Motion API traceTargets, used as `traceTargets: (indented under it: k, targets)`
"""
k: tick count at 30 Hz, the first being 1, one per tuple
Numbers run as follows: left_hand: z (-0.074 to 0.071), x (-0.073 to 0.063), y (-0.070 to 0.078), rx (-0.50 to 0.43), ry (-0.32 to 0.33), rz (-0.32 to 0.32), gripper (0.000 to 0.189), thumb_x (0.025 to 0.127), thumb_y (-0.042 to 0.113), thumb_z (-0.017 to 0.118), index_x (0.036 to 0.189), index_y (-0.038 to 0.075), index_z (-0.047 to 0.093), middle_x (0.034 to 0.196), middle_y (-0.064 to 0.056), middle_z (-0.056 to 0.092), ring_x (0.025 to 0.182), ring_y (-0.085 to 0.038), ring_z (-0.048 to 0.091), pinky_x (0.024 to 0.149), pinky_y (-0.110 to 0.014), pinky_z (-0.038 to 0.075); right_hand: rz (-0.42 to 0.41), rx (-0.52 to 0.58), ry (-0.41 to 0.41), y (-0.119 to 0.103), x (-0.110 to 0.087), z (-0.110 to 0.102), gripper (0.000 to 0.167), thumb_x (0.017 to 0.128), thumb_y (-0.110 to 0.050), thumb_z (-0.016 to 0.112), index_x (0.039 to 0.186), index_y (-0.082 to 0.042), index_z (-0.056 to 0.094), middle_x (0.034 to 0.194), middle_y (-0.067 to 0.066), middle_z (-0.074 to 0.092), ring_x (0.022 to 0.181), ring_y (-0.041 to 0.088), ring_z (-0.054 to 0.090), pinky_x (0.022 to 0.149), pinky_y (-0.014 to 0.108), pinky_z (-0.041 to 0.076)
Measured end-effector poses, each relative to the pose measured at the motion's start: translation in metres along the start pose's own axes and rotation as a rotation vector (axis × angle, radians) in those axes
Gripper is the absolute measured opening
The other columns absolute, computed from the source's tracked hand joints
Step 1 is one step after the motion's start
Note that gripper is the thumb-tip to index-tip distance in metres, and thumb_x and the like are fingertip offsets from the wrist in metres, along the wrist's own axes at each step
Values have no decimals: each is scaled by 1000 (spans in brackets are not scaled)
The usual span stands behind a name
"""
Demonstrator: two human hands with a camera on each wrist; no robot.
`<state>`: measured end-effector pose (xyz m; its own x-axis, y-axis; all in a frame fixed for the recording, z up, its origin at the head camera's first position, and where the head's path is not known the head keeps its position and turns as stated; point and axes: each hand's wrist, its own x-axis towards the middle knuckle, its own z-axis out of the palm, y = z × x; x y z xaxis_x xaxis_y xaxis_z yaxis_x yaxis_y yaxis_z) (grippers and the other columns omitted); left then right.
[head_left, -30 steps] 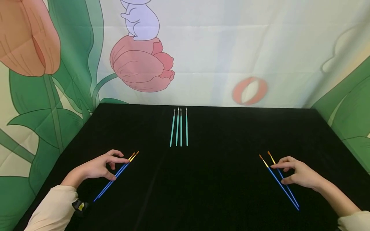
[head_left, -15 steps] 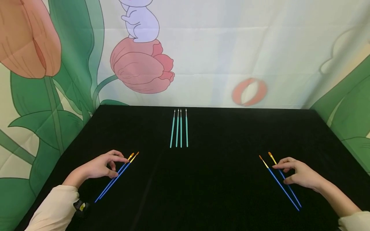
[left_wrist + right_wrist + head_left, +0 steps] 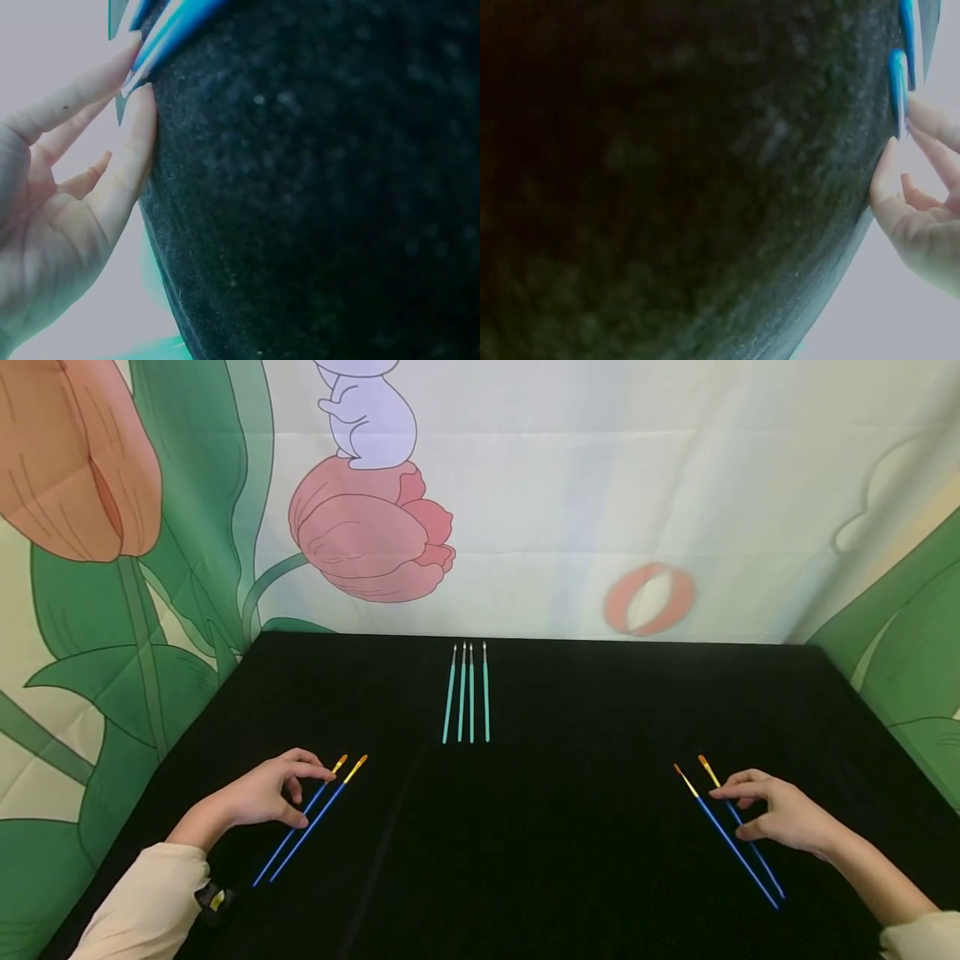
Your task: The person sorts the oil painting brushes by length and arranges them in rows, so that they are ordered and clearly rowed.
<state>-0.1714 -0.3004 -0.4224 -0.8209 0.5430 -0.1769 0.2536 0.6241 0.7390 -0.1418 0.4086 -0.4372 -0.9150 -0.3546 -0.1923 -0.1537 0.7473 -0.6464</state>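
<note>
- The person's left hand (image 3: 258, 792) is hovering low at the left with thumb and forefinger spread apart along the outer slim blue-handled paintbrush (image 3: 275, 854) with a gold ferrule and orange bristles; the fingertips are covering parts of it, but whether they are pinching it I cannot tell.
- The matching inner blue-handled paintbrush (image 3: 318, 819) is lying just beside it, nearly parallel; both are slanting with bristles pointing away and toward the middle.
- The person's right hand (image 3: 776, 810) is mirroring this pose, thumb and forefinger parted over the outer right slim blue paintbrush (image 3: 767, 869) with gold ferrule; contact is showing, a firm hold is not clear.
- The inner right blue paintbrush (image 3: 726, 837) is lying alongside, the two converging toward their handle ends.
- Both wrist views are showing blue handles close to the fingertips, blurred.
- Four thin teal-handled brushes (image 3: 472, 702) with silvery tips are lying near the far edge, between the hands; the rightmost is sitting slightly apart.
- All the brushes are resting on a black cloth-covered table (image 3: 555, 827).
- A printed fabric backdrop (image 3: 525, 527) with tulips is hanging behind.
- A cream sleeve (image 3: 142, 893) is covering the left forearm.
</note>
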Motion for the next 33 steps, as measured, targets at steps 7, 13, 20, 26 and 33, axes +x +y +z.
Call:
traceTargets:
  k: [7, 13, 20, 26, 33]
  targets:
    - [-2, -4, 12, 3, -1, -46, 57, 77, -12, 78, 132, -13, 63, 135, -33, 44, 88, -20, 59, 70, -30, 54, 36, -24, 5, -23, -4, -5, 50, 79, 6, 73, 128, 16, 64, 126, 33, 56, 104, 38, 61, 77, 40, 56]
    - [-6, -4, 10, -56, -11, -53, 59, 77, -13, 70, 135, -16, 58, 132, -34, 44, 85, -20, 61, 69, -30, 56, 24, 100, -22, -1, -1, -12, 49, 84, 3, 72, 133, 10, 65, 116, 12, 66, 94, 18, 64, 74, 34, 59]
    - [-12, -5, 18, -120, -54, -71, 58, 83, -13, 65, 139, -20, 53, 114, -23, 58, 71, -15, 56, 64, -27, 51, 84, 226, -43, -27, -6, -19, 57, 90, 7, 63, 141, 26, 44, 120, 29, 64, 92, 15, 67, 78, 30, 60]
    - [-14, -4, 21, -75, -6, -33, 52, 87, -12, 63, 137, -22, 53, 96, -8, 62, 72, -13, 54, 65, -27, 50, 45, 312, -26, -36, -8, -15, 56, 93, 9, 61, 141, 29, 39, 117, 25, 70, 91, 8, 70, 79, 29, 60]
    - [-14, -3, 30, -60, 58, -36, 52, 88, -10, 65, 138, -20, 54, 102, -13, 63, 77, -15, 57, 67, -28, 52, 20, 370, -1, -38, -5, -12, 53, 95, 9, 62, 141, 27, 43, 118, 22, 71, 93, 9, 72, 79, 28, 60]
